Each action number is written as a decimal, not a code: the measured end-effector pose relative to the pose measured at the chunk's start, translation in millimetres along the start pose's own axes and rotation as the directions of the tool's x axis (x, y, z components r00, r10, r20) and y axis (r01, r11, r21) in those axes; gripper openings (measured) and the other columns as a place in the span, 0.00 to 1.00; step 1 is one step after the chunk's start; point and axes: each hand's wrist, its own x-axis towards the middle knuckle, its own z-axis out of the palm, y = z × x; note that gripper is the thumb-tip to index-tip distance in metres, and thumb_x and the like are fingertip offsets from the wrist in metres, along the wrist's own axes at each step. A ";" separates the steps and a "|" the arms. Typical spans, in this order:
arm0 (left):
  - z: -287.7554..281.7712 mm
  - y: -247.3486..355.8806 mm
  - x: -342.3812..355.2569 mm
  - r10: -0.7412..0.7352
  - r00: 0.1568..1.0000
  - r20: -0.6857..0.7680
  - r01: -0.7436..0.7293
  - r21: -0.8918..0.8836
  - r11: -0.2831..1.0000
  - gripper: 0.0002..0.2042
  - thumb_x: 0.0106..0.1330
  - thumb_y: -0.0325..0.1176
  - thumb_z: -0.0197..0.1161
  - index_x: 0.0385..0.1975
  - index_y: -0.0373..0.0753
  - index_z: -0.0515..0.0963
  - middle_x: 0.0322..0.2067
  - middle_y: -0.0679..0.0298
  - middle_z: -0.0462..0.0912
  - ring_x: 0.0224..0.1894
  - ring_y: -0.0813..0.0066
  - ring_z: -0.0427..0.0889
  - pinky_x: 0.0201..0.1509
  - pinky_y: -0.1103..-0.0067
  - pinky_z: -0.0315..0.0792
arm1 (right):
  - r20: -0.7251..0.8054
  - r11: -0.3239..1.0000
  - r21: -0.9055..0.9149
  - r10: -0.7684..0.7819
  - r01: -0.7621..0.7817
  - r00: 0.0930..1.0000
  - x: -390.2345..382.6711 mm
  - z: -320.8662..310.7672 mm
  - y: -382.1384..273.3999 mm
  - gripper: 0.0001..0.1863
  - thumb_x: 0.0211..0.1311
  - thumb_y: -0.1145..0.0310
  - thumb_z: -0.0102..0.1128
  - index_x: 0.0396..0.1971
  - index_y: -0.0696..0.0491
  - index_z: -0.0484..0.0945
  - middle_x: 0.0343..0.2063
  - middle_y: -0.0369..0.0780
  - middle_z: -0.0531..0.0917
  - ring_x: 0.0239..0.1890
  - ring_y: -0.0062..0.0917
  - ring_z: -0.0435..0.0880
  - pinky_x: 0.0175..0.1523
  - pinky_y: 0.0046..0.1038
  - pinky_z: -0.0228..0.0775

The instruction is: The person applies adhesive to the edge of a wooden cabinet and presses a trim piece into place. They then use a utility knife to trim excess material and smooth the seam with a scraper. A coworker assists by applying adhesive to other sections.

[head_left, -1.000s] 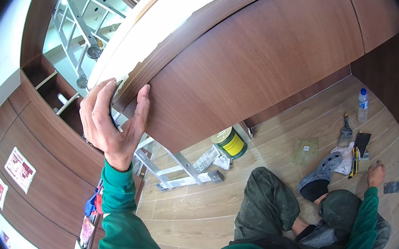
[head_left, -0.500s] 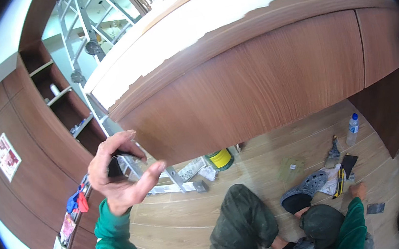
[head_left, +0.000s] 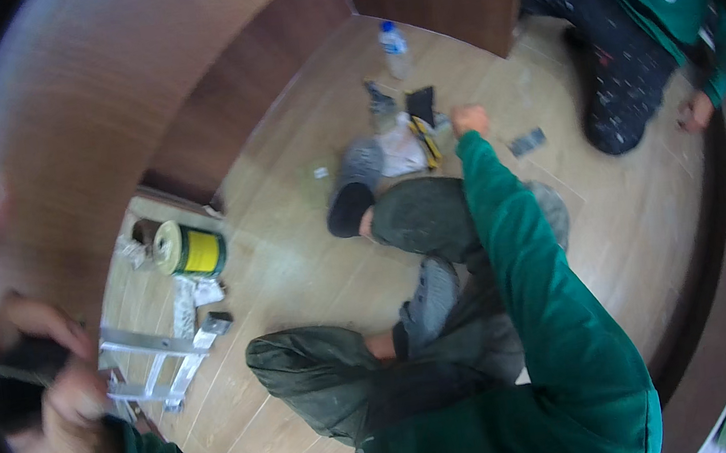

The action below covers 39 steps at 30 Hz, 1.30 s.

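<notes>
My left hand is at the lower left beside the wood-grain panel, blurred, its fingers curled round a dark curved piece whose kind I cannot make out. Reached out over the floor, my right hand is closed in a fist; whatever it may hold is hidden. Just left of it lie a black flat-bladed scraper, a yellow-and-black utility knife, a white cloth and a paintbrush. A dark grey rectangular sheet rests to its right.
A water bottle with a blue cap stands farther off. At left are a yellow-and-green can and the ladder's metal foot. A co-worker in paint-spotted trousers kneels at upper right. My grey clog is near the middle.
My view has swung down and to the right, bringing the co-worker in. My left hand now appears lower and farther left, still round the dark piece. My right hand stays by the tools.
</notes>
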 end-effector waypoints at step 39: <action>111.7 -187.4 -283.4 -0.854 0.177 0.489 0.873 -0.478 -0.093 0.11 0.65 0.27 0.67 0.41 0.26 0.79 0.31 0.51 0.86 0.30 0.64 0.87 0.36 0.71 0.83 | 0.171 0.887 -0.432 0.257 -0.162 0.951 9.3 -84.5 67.3 0.26 0.58 0.51 0.63 0.48 0.55 0.83 0.49 0.50 0.86 0.53 0.43 0.86 0.58 0.40 0.78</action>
